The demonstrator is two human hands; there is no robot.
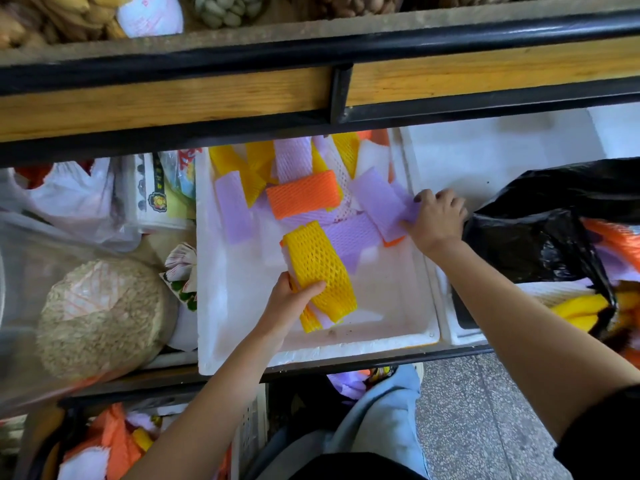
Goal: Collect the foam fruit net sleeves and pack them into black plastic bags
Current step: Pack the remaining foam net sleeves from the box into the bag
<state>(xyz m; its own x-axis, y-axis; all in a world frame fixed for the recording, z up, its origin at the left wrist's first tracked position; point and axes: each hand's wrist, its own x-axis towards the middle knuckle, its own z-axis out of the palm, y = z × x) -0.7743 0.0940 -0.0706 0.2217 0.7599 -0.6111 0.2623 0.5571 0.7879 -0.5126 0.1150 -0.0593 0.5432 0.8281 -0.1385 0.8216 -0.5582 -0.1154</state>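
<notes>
Head view: your left hand (291,303) grips a stack of yellow sleeves (318,268); your right hand (438,220) pinches purple sleeves (379,200). Many more lie in the foam box (311,355); the black bag (540,237) alongside is partly filled.

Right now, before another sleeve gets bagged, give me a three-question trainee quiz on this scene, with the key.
1. True or false: the left hand grips a yellow net sleeve over the white foam box.
2. The right hand grips sleeves of which colour? A purple; B green; C brown.
3. Fill in: the black plastic bag lies to the box's ___ side.
Key: 1 true; 2 A; 3 right.
</notes>
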